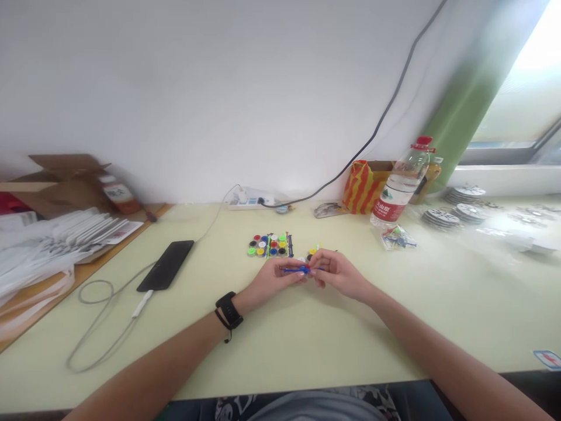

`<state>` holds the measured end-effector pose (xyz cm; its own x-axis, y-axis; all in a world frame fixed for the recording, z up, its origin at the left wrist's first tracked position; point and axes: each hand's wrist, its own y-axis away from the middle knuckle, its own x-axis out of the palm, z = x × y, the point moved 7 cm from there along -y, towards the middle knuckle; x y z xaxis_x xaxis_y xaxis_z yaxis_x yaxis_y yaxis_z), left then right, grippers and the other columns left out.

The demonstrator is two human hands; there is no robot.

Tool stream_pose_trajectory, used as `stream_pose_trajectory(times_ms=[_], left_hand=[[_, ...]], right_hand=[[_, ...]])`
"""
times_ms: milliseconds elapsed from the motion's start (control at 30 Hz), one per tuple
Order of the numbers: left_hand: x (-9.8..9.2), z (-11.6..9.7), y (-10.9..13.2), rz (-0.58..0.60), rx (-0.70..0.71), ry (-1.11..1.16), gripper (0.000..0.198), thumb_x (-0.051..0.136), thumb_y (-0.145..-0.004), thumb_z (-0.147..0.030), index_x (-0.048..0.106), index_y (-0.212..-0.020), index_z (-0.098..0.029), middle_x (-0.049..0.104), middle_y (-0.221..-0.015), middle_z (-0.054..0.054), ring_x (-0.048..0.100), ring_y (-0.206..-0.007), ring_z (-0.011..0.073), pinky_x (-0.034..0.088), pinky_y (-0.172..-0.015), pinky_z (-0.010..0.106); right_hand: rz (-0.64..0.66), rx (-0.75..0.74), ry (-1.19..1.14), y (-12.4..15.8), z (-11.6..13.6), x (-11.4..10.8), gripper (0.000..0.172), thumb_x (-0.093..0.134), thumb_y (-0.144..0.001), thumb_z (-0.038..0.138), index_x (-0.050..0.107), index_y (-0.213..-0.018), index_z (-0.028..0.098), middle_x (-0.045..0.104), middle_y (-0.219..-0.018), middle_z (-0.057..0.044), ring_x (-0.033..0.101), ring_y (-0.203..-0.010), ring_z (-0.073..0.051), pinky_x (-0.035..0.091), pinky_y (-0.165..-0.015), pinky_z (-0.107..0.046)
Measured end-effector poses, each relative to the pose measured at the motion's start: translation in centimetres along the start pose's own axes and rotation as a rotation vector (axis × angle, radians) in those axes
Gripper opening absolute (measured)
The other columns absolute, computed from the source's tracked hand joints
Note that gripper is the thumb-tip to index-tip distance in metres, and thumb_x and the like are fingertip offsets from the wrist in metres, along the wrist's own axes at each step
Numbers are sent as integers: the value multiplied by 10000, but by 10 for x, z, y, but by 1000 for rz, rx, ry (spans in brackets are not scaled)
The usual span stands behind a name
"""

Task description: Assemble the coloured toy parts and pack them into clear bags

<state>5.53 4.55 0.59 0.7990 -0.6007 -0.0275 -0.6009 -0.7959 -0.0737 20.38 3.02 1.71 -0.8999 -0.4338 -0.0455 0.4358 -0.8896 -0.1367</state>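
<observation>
My left hand [274, 280] and my right hand [335, 273] meet over the middle of the table. Between their fingertips is a thin blue plastic stick piece [291, 270] with a red bit near its middle; both hands pinch it, and the fingers hide part of it. Just beyond my left hand lie several small round discs [274, 244] in red, blue, white, black, green and yellow. Thin blue sticks [290, 245] and green ones lie among them. A yellow disc [312, 251] and a few others sit partly hidden behind my right hand.
A black phone [166, 266] with a looped cable lies left, near a pile of white packets [87, 237]. At the back are a power strip [249, 202], a striped bag [362, 190] and a large water bottle [401, 184]. Stacked discs [440, 218] stand at right.
</observation>
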Motion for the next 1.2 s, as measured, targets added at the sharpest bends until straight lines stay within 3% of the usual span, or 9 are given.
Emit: stream_pose_trajectory(times_ms=[133, 333, 633, 800, 900, 1067, 1200], left_hand=[[2, -5, 2, 2, 39, -75, 343, 773, -858, -386, 753, -1125, -171, 761, -1107, 118, 722, -1037, 254, 564, -959, 388], [-5, -9, 2, -96, 128, -227, 258, 774, -851, -358, 752, -1023, -169, 747, -1056, 98, 712, -968, 221, 576, -881, 339], [-9, -8, 5, -110, 103, -278, 194, 802, -802, -280, 729, -924, -147, 757, -889, 69, 698, -782, 175, 573, -777, 309], [-7, -19, 8, -85, 136, -249, 221, 795, -824, -323, 726, -951, -157, 751, -942, 84, 707, -863, 198, 572, -837, 336], [-5, -13, 6, 0, 65, -96, 274, 770, -852, -395, 724, -989, -162, 747, -1052, 113, 716, -973, 235, 568, -890, 372], [-12, -1, 0, 22, -11, 56, 288, 788, -846, -393, 712, -991, -157, 746, -1052, 107, 719, -975, 217, 552, -894, 352], [-16, 1, -3, -27, 1, 37, 331, 802, -836, -376, 704, -1072, -166, 726, -1008, 81, 715, -899, 192, 567, -848, 338]], right_hand=[[20, 20, 45, 1, 0, 3, 331, 739, -859, 484, 590, -927, 196, 624, -733, -3, 570, -595, -125, 482, -571, -274], [13, 41, 127, 2, -5, 3, 305, 719, -869, 467, 593, -909, 192, 592, -713, 10, 527, -565, -108, 443, -526, -244], [45, 36, 146, 4, -1, 3, 299, 746, -851, 447, 595, -828, 190, 595, -688, 9, 525, -581, -115, 422, -551, -252], [50, 30, 129, 5, 7, 2, 301, 742, -858, 458, 620, -847, 183, 589, -680, 8, 504, -576, -110, 392, -535, -247], [5, 36, 132, 5, 8, -2, 313, 746, -851, 477, 632, -855, 186, 569, -680, 15, 503, -592, -114, 407, -550, -252], [-17, 13, 175, 3, 4, -6, 330, 706, -873, 513, 640, -924, 194, 591, -753, -4, 531, -612, -123, 461, -574, -271], [-174, -92, 303, 3, 5, -17, 394, 679, -888, 501, 617, -1180, 245, 616, -1079, -72, 606, -795, -166, 526, -697, -317]])
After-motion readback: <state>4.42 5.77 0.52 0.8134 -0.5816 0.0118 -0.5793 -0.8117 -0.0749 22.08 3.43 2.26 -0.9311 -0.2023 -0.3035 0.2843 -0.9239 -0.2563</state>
